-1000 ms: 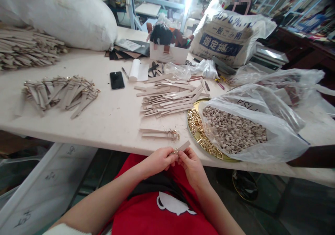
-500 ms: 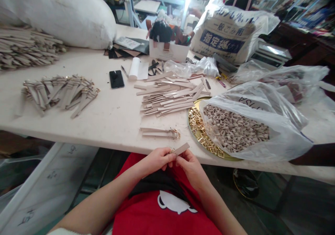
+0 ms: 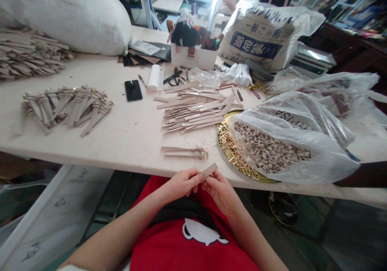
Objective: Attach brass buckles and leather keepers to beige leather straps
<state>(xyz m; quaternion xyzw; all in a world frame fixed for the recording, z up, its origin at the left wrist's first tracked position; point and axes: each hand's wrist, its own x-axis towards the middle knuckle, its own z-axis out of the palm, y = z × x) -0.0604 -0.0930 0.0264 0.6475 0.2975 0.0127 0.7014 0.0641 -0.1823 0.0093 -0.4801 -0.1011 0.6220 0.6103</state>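
Both hands meet over my lap at the table's front edge. My left hand (image 3: 188, 181) pinches a beige strap (image 3: 209, 170) near a small gold buckle, partly covered by the fingers. My right hand (image 3: 220, 187) is closed on the same strap from the other side, its fingertips close to the left thumb. The strap's flat end points up and to the right. Just beyond the hands lie a few straps with gold buckles (image 3: 185, 153). A pile of loose beige straps (image 3: 193, 112) spreads behind them.
At right, a gold tray (image 3: 222, 152) carries gold buckles and an open plastic bag (image 3: 329, 158) of small beige loops. Buckled straps (image 3: 65, 106) lie at left, near a phone (image 3: 133, 90). Behind stand a white box (image 3: 193, 59) and a printed sack (image 3: 256, 41).
Both hands stay on the strap, with only slight finger movement. My right fingers have shifted a little around the strap. The whole view has moved slightly.
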